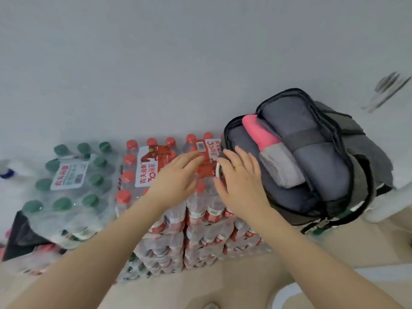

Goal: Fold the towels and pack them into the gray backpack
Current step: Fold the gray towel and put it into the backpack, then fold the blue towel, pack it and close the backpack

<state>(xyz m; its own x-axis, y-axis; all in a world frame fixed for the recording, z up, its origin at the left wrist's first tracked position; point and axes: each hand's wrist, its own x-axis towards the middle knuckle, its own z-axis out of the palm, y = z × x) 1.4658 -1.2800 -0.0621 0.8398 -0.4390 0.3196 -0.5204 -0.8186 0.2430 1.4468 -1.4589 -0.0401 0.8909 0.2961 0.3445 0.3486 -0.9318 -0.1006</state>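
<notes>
The gray backpack [361, 152] lies unzipped on stacked bottle packs at the right. In its open compartment sit a rolled pink towel [260, 132] and a folded light grey towel [281, 168], on dark grey fabric. My right hand [240, 175], with a ring on one finger, rests with relaxed fingers on the backpack's left rim; a small white loop shows beside its thumb. My left hand [178, 175] reaches flat, fingers straight, over the red-capped bottle pack [147, 166], just left of the right hand. Neither hand holds a towel.
Shrink-wrapped packs of green-capped bottles [71, 175] stand at the left, with more red-label packs stacked below. A dark cloth [20, 237] lies at the lower left. A pale wall rises behind. A white surface [401, 175] borders the backpack at the right.
</notes>
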